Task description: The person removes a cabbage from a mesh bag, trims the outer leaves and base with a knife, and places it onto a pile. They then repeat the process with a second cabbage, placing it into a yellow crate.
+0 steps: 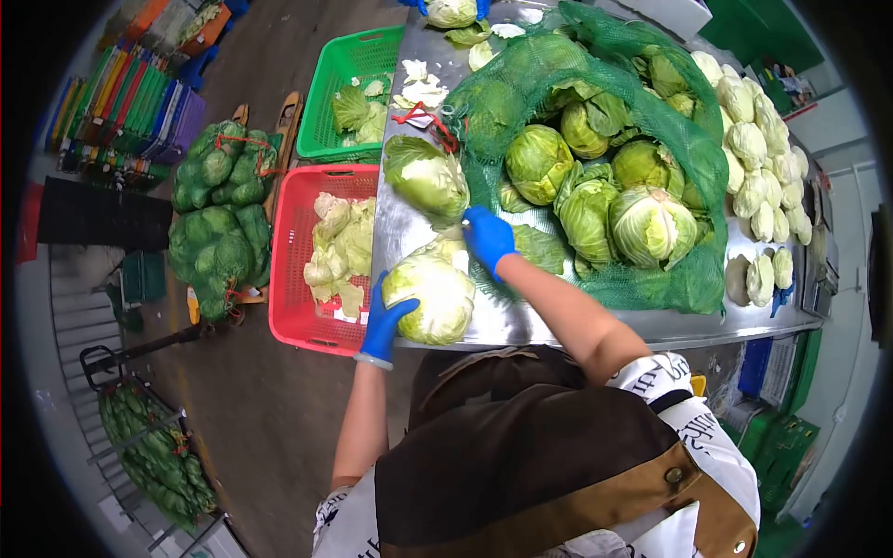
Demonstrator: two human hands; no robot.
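A pale green cabbage (429, 299) sits at the front left edge of the metal table, with my left hand (385, 321), blue-gloved, cupped against its left side, thumb over its front. Just above and right of it, my right hand (487, 240), also blue-gloved, has its fingers curled; something small and pale shows at the fingertips, too small to name. A loose leaf lies between the hands. Beyond them rests another cabbage (426, 180) with darker outer leaves. To the right, a green mesh sack (693, 284) lies open around several whole cabbages (653, 228).
Left of the table stand a red basket (286, 270) and a green basket (318, 102), both holding leaves. Trimmed cabbages (749, 144) are piled at the far right. A co-worker's blue-gloved hands (482, 9) hold a cabbage at the top. Filled mesh sacks (219, 246) stand on a pallet.
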